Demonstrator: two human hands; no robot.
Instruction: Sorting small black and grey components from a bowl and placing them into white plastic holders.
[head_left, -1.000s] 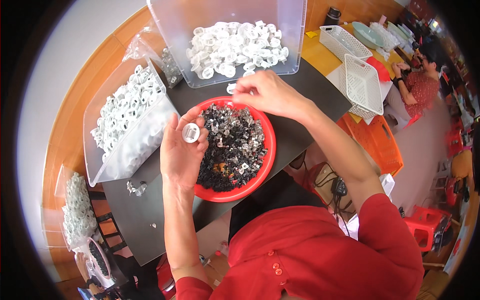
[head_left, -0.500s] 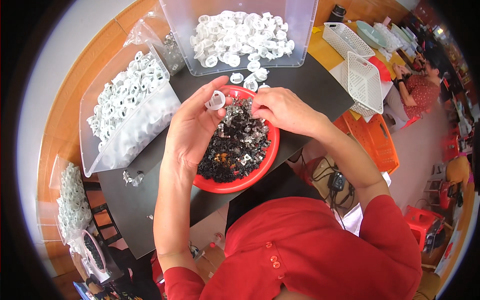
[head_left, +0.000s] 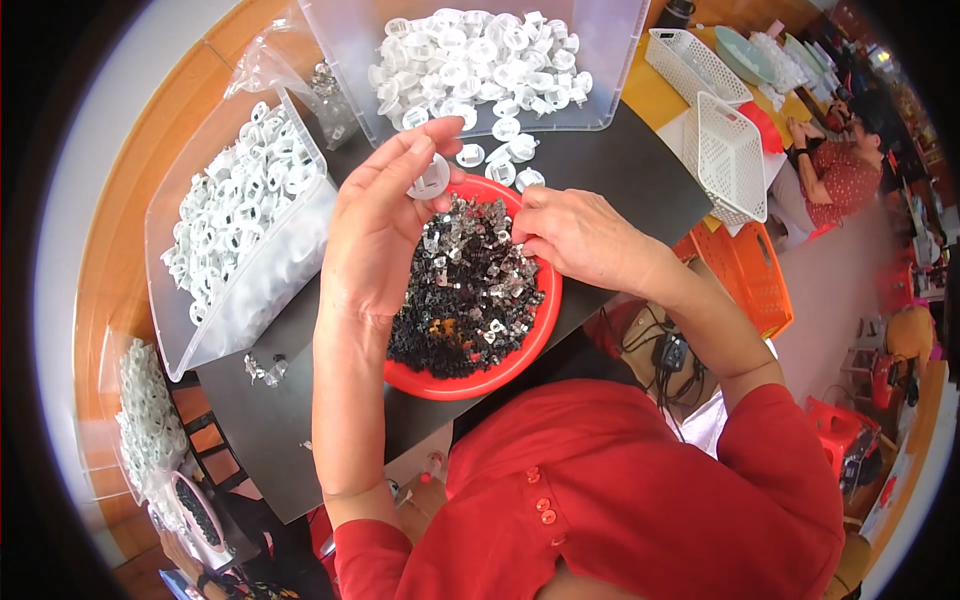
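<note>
Head view: left hand pinches white cap above red bowl.

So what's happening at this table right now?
A person in a red top works over a red bowl of small dark and metal clips. The left hand holds a white plastic cap in its fingertips above the bowl, while the right hand picks among the clips. Clear bins of white caps stand to the left and ahead on the dark table.

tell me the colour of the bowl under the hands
Red: the bowl of small dark and silvery parts shows clearly in the head view.
</note>
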